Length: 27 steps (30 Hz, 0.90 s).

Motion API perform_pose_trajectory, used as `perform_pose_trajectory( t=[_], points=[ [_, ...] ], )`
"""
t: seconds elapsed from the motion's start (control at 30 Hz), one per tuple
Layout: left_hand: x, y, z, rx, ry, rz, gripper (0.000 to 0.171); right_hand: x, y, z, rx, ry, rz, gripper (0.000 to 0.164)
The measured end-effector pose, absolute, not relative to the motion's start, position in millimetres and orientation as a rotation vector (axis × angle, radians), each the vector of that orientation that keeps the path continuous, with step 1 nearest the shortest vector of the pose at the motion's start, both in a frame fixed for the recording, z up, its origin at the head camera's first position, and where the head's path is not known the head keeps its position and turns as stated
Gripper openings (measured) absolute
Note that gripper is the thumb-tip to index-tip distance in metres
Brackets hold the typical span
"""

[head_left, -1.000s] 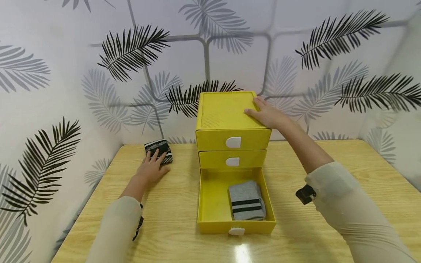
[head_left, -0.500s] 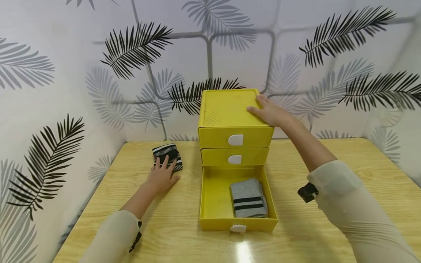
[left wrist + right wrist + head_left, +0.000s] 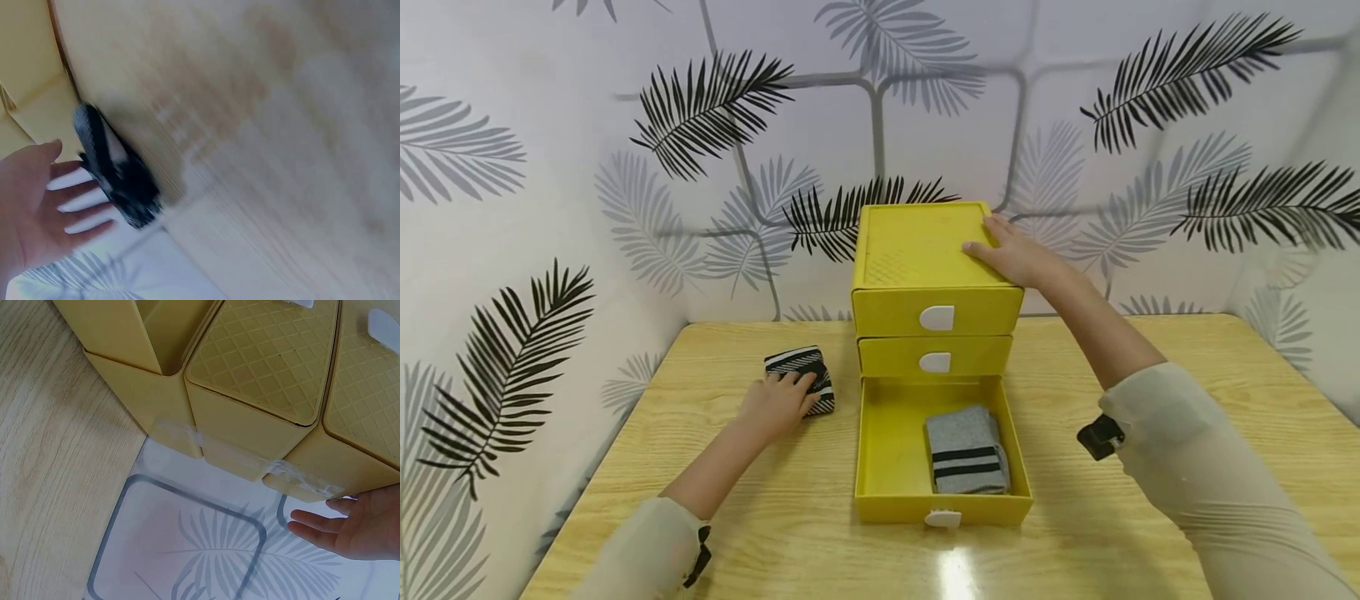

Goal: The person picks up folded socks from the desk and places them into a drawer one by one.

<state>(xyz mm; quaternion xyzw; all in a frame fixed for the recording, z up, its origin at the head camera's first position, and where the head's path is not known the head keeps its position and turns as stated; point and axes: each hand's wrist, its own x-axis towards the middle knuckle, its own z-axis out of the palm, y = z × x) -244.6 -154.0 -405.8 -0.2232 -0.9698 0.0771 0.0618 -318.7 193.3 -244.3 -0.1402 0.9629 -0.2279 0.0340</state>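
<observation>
My left hand (image 3: 775, 408) lies at the near side of a folded black-and-white patterned sock (image 3: 797, 357) on the table, left of the yellow drawer unit (image 3: 917, 242). The left wrist view shows those fingers (image 3: 81, 189) stretched out against the sock (image 3: 119, 165), the thumb held apart. My right hand (image 3: 1022, 257) rests on the unit's top at the right edge, fingers extended. The bottom drawer (image 3: 891, 442) is pulled out. Inside it, on the right, sits a folded grey sock (image 3: 966, 450) with two black stripes.
Two upper drawers are closed, with white tabs (image 3: 936, 318) on their fronts. Clear tape (image 3: 281, 469) runs along the unit's side in the right wrist view. The wood-grain table (image 3: 1135, 517) meets a leaf-patterned wall (image 3: 1075, 100) at the back.
The patterned sock has slid right and nearer, closer to the drawer unit, along with my left hand. My right hand stays on the unit's top. The head view has shifted slightly.
</observation>
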Motion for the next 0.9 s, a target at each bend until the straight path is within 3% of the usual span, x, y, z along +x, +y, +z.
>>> perform_pose_trajectory(
  t=[0.1,0.27,0.43,0.57,0.8,0.9],
  points=[
    [-259,-166,-406,-0.844,-2.808,0.087,0.024,-319,193,-245,-0.429,2.961,-0.709,0.077],
    [-277,-181,-415,-1.091,-2.798,-0.057,0.029,-318,193,-245,-0.426,2.962,-0.700,0.077],
    [-283,-184,-424,-1.129,-2.816,-0.045,0.027,-318,194,-244,-0.421,2.965,-0.694,0.077],
    [-276,-173,-432,-0.969,-2.803,0.060,0.028,-317,194,-242,-0.431,2.960,-0.690,0.077],
    [-251,-127,-424,-0.303,-3.028,0.123,0.034,-318,195,-242,-0.439,2.966,-0.696,0.077],
    [-251,-121,-410,-0.243,-3.127,0.166,0.037,-318,193,-242,-0.438,2.965,-0.686,0.077]
  ],
)
